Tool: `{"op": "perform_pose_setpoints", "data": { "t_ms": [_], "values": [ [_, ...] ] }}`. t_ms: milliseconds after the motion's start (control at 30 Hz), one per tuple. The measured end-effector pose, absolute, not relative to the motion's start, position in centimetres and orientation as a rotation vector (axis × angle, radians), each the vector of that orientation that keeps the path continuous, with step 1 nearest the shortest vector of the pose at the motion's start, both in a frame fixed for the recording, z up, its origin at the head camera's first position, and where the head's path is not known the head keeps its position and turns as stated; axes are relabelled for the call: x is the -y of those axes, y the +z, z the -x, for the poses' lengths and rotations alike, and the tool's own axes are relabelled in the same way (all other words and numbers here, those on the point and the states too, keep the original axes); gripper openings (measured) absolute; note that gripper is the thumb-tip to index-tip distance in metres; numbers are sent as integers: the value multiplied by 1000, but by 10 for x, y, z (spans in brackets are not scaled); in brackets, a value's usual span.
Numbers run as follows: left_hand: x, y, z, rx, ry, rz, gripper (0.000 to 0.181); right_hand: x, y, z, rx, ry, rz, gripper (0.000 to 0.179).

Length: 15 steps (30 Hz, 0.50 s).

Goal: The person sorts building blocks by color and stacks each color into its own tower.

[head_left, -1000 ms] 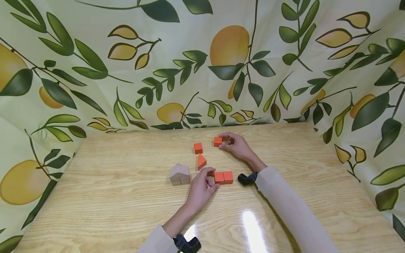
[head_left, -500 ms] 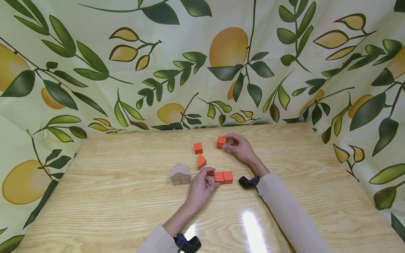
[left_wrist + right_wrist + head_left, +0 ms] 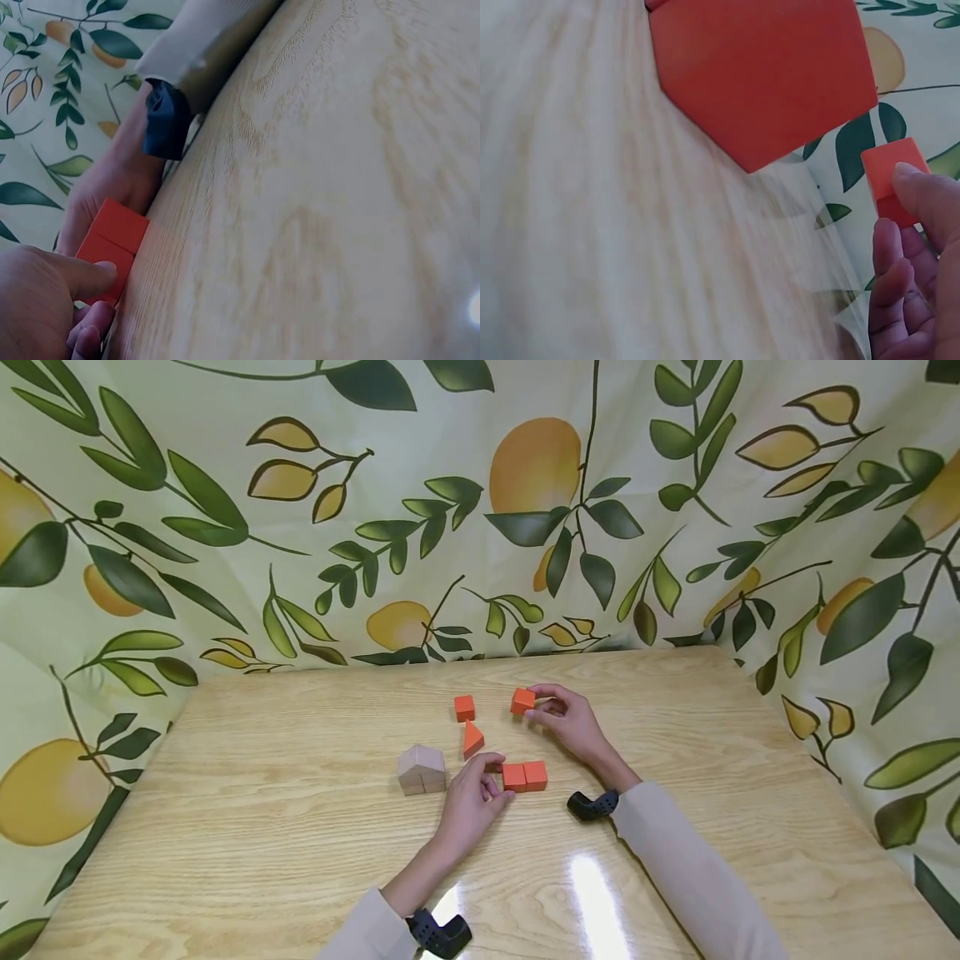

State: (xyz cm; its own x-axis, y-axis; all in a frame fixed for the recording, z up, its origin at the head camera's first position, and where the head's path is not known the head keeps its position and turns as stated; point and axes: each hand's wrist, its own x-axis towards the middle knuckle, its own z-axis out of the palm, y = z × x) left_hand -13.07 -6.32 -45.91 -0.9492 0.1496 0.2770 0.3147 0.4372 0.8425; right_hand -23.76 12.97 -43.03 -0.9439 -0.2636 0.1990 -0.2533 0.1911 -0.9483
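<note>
My right hand pinches an orange-red cube between thumb and fingers at the back of the table. In the right wrist view the thumb lies on that cube, and the other fingers are curled beneath. Nearer, my left hand grips the left one of two red cubes that sit side by side. The left wrist view has the thumb pressed on a red cube. Beyond the left fingertips lie a red triangular block and another red cube.
Left of my left hand stands a small house shape of pale wooden blocks. Everything rests on a light wood table. A curtain with fruit and leaf print rises behind the table and along its sides.
My right hand has moved slightly right with its cube, which turned a little, then came slightly nearer. The left hand and the other blocks stay in place; the head view shifted a bit.
</note>
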Motion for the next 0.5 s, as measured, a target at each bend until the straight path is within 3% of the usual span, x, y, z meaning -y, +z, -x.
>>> {"op": "perform_pose_setpoints", "data": {
  "t_ms": [500],
  "values": [
    [64,-460,131,2518,-1540,424,46,-141,-437,229,-2419,-1982,558,38]
  ]
}}
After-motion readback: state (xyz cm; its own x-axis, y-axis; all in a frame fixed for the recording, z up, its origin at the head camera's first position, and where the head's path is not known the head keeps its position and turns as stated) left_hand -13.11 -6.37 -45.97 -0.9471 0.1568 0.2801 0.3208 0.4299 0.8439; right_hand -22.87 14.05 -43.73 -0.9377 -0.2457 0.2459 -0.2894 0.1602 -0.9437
